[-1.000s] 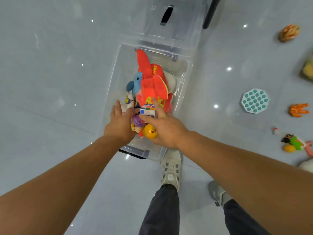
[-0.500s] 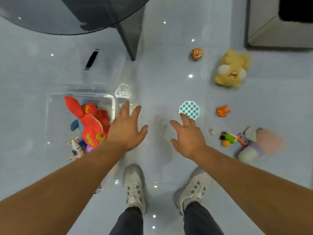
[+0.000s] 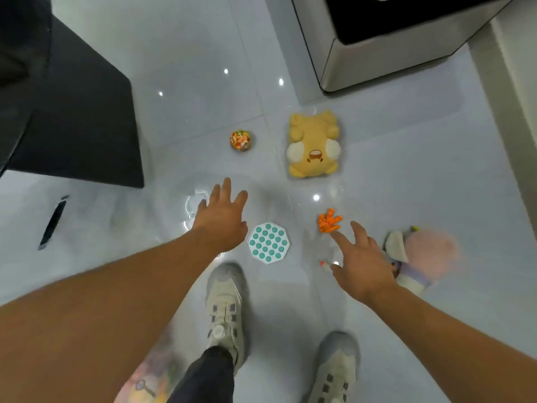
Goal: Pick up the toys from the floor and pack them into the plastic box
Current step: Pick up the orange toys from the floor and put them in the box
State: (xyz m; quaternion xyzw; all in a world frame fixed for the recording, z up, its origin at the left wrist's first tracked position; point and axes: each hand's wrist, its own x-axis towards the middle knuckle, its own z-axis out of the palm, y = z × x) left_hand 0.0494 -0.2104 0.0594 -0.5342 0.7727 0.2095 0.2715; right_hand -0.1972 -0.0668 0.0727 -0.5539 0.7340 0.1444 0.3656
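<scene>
Several toys lie on the glossy grey floor. A yellow plush bear (image 3: 313, 146) is at the centre back, with a small multicoloured ball (image 3: 240, 140) to its left. A white octagon pad with teal dots (image 3: 269, 243) lies between my hands. My left hand (image 3: 222, 219) hovers open just left of the pad. My right hand (image 3: 360, 263) is open, its fingertips close to a small orange toy (image 3: 328, 221). A pink and white plush (image 3: 421, 257) lies right of that hand. Only the box's clear plastic edge (image 3: 193, 210) shows, partly under my left hand.
A dark table base (image 3: 78, 117) stands at the left. A grey and black cabinet (image 3: 392, 42) fills the top right. A black handle of the clear lid (image 3: 52, 222) lies left. A blurred packed toy (image 3: 151, 379) shows at the bottom. My shoes (image 3: 225, 309) stand below.
My view has swung right, away from the box. Both hands left the box empty and moved out over the floor; the right hand has come close to the orange toy.
</scene>
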